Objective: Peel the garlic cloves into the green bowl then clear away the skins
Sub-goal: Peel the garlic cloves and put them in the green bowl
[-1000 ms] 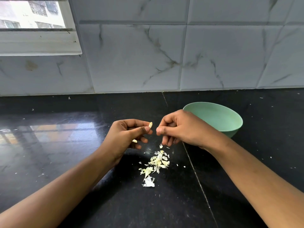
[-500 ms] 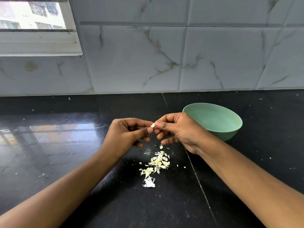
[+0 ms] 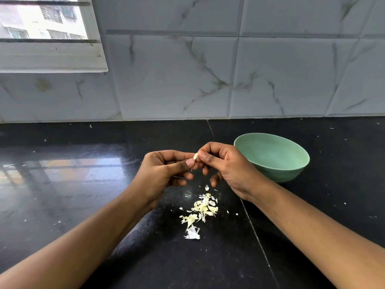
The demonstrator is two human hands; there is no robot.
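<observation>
Pinching garlic clove [image 3: 195,157] between fingers [image 3: 206,158] of our left hand [image 3: 164,174] and right hand [image 3: 226,167]; green bowl [image 3: 291,172] just beside right hand.

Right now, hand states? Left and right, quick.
left hand: pinches the garlic clove between thumb and forefinger.
right hand: thumb and forefinger pinch the same garlic clove from the other side.

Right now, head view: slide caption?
Peeling: left hand and right hand pinch one garlic clove over skins on the black counter, beside the green bowl.
</observation>
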